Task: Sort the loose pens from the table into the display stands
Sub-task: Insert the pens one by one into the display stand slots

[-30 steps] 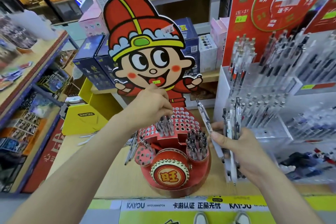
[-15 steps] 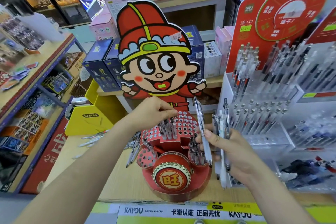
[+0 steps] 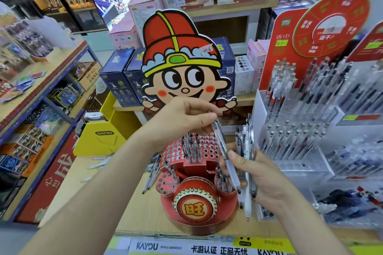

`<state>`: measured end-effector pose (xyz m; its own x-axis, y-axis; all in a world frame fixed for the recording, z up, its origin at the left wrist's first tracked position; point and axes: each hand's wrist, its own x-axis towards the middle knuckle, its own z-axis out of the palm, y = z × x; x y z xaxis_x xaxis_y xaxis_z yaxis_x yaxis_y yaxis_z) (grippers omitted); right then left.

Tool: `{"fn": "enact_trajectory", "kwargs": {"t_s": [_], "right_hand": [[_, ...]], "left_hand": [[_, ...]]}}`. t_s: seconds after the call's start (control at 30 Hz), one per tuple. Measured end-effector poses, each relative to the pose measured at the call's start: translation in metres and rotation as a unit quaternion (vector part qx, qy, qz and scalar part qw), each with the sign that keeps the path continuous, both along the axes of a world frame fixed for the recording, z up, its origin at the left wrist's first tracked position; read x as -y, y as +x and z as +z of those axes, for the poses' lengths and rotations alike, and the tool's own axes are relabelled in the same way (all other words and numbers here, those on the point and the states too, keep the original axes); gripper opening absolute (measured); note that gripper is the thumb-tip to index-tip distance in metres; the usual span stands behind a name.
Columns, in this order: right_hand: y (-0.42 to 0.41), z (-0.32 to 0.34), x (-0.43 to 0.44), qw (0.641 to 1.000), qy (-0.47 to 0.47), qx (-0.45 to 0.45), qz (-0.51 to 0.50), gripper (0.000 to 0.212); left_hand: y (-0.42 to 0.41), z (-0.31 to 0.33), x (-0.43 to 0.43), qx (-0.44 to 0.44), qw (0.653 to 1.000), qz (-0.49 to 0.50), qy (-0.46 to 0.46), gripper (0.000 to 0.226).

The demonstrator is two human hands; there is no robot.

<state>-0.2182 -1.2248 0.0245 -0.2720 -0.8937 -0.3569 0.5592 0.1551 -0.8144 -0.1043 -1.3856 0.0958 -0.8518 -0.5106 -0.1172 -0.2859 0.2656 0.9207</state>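
A red cardboard display stand (image 3: 199,211) with a cartoon-boy backboard stands on the wooden table; its hole grid holds several pens (image 3: 191,147). My right hand (image 3: 259,180) grips a bundle of pens (image 3: 246,151) upright beside the stand. My left hand (image 3: 186,118) pinches the top of one clear pen (image 3: 224,155) that slants out of that bundle, while my right thumb presses on its barrel. Loose pens (image 3: 152,172) lie on the table left of the stand.
A clear acrylic pen rack (image 3: 300,130) with a red backboard fills the right side. A yellow box (image 3: 99,138) sits at the left rear, blue boxes (image 3: 120,80) behind it. A shelf unit (image 3: 41,89) runs along the left. Dark items (image 3: 342,198) lie at the right.
My left hand left the stand's hole grid, moved right and up, and took hold of the top of the slanted pen in my right hand. The camera moved closer.
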Motion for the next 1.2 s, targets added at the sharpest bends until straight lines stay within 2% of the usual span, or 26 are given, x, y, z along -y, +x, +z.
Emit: {"fn": "enact_trajectory", "kwargs": {"t_s": [0.07,0.13,0.2,0.27,0.37,0.53,0.63,0.73,1.0,1.2], "right_hand": [[0.001,0.003,0.004,1.0,-0.007,-0.007,0.004,0.01],[0.0,0.002,0.009,1.0,-0.007,-0.001,-0.008,0.015],[-0.004,-0.001,0.013,0.999,0.016,-0.008,-0.032,0.029],[-0.011,-0.007,0.012,0.997,0.042,-0.011,-0.069,0.026],[-0.018,-0.015,0.009,0.994,0.05,-0.003,-0.1,0.015],[-0.019,-0.02,0.008,0.994,0.036,-0.014,-0.099,0.02],[-0.02,-0.023,0.007,0.995,0.029,-0.018,-0.099,0.028],[-0.022,-0.023,0.007,0.996,0.024,0.0,-0.085,0.031],[-0.02,-0.019,0.002,0.998,-0.007,0.04,-0.047,0.028],[-0.022,-0.02,0.001,0.998,-0.005,0.049,-0.036,0.029]], "left_hand": [[0.001,-0.001,0.0,-0.021,0.998,0.033,0.049,0.012],[0.004,-0.003,0.005,-0.077,0.989,0.104,0.067,0.01],[0.009,0.0,0.014,-0.157,0.969,0.19,0.031,0.009],[0.013,0.003,0.024,-0.2,0.949,0.235,-0.064,0.011],[0.014,-0.005,0.029,-0.171,0.942,0.244,-0.154,0.019],[0.009,-0.034,0.034,-0.085,0.941,0.242,-0.221,0.021],[0.006,-0.041,0.031,-0.047,0.942,0.211,-0.258,0.01],[0.005,-0.047,0.03,-0.012,0.942,0.183,-0.281,0.01],[0.003,-0.06,0.032,0.006,0.963,0.145,-0.227,0.012],[0.004,-0.056,0.032,0.013,0.976,0.113,-0.187,0.022]]}}
